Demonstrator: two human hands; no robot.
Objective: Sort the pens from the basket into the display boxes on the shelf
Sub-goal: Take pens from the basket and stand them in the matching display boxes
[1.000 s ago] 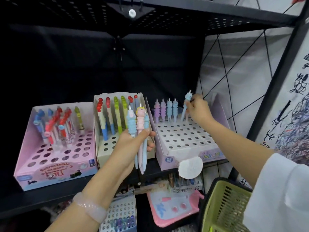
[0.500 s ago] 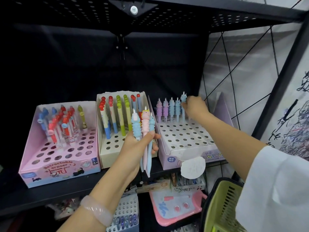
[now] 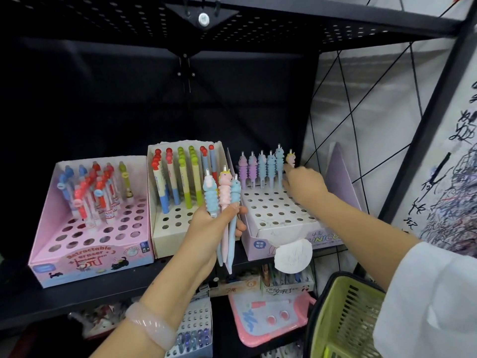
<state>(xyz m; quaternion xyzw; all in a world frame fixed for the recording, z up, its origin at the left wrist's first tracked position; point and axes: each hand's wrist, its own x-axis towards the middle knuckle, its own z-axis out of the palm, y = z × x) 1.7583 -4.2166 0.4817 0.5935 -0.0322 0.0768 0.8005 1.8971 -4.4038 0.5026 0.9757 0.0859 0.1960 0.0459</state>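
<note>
Black metal shelving fills the view, and the shelf (image 3: 77, 298) carries three display boxes side by side; the unicorn box (image 3: 278, 218), purple-sided with a white perforated top, serves as landmark. Left of it stands a cream box (image 3: 165, 236) of red and green pens, and further left a pink eraser box (image 3: 87, 257). Below and right of the unicorn box, a green basket (image 3: 343, 321) shows at the frame's edge. In front of the box's left corner, the left hand (image 3: 206, 226) has its fingers wrapped around three unicorn pens (image 3: 224, 202), held upright. At the back row, the right hand (image 3: 304, 184) pinches a yellow-topped pen (image 3: 291, 159) low on its barrel, beside five pens already standing (image 3: 262, 169). These pens look light and stiff, with soft ribbed toppers; gripping the smooth barrel seems best for steering the tip into a hole.
</note>
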